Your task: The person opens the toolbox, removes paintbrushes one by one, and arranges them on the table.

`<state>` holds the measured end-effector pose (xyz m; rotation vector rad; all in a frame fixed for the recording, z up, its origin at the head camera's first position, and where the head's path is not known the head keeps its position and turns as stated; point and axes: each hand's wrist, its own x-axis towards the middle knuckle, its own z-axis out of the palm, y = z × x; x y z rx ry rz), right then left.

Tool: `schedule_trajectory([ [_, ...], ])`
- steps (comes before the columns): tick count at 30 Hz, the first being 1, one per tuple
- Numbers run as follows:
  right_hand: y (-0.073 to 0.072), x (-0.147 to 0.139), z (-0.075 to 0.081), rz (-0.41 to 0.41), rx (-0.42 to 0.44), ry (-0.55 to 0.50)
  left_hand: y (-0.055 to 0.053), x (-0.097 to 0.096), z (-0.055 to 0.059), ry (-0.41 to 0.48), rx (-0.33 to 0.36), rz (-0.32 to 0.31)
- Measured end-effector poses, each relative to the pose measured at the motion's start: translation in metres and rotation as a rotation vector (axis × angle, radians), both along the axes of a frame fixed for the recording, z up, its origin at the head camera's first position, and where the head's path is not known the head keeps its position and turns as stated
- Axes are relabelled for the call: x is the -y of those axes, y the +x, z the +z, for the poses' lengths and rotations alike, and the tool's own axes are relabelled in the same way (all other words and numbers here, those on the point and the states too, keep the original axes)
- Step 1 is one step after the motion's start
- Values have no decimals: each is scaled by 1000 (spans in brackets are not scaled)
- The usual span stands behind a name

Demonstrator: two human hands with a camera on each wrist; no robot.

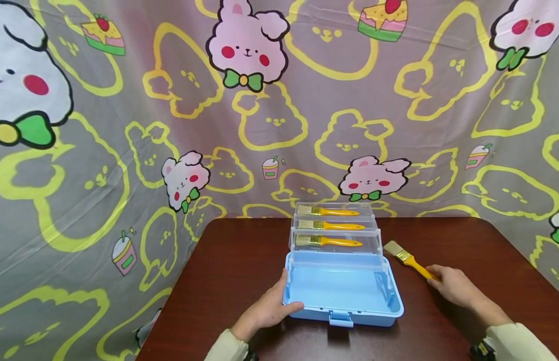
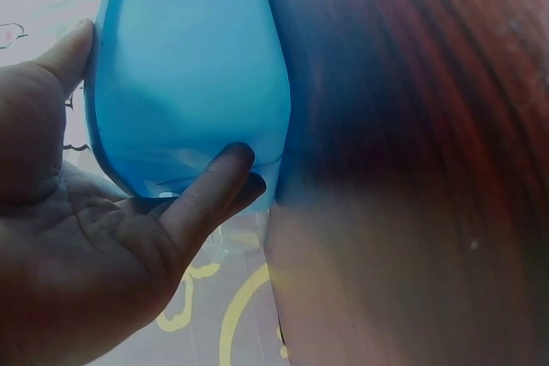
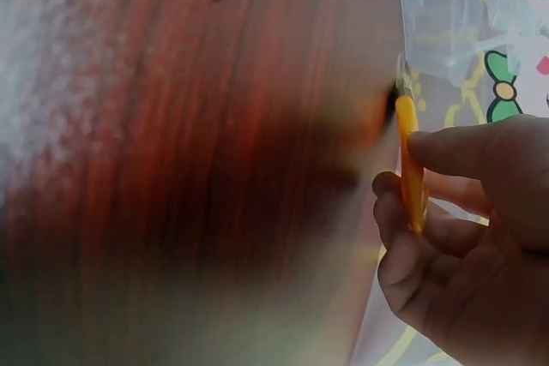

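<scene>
A light blue plastic storage box (image 1: 338, 291) stands unfolded on the table. My left hand (image 1: 272, 305) rests on its front left corner, thumb along the front and fingers against the left side. In the left wrist view, the fingers (image 2: 210, 190) lie fairly straight against the blue wall. My right hand (image 1: 453, 286) pinches the yellow handle of a paintbrush (image 1: 412, 261) right of the box, the bristles pointing to the far left. Three similar paintbrushes, the top (image 1: 331, 212), middle (image 1: 331, 225) and lower one (image 1: 329, 241), lie in the box's clear tiered trays (image 1: 373, 239).
The dark brown wooden table (image 1: 225, 271) reaches back to a hanging cloth (image 1: 279, 115) printed with cartoon animals. A blue latch (image 1: 340, 319) sticks out at the box's front. The clear trays rise behind the blue base.
</scene>
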<state>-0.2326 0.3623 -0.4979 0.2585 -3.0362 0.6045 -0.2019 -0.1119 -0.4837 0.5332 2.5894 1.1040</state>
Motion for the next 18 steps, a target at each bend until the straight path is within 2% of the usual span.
schedule_trajectory([
  [6, -3, 3, -1, 9, 2, 29, -2, 1, -1, 37, -3, -13],
  [11, -4, 6, -3, -19, 65, 20, 0, 0, -2, 22, 10, -5],
  [18, -3, 15, -1, -52, 143, -14, -1, 1, -2, 53, 5, -15],
])
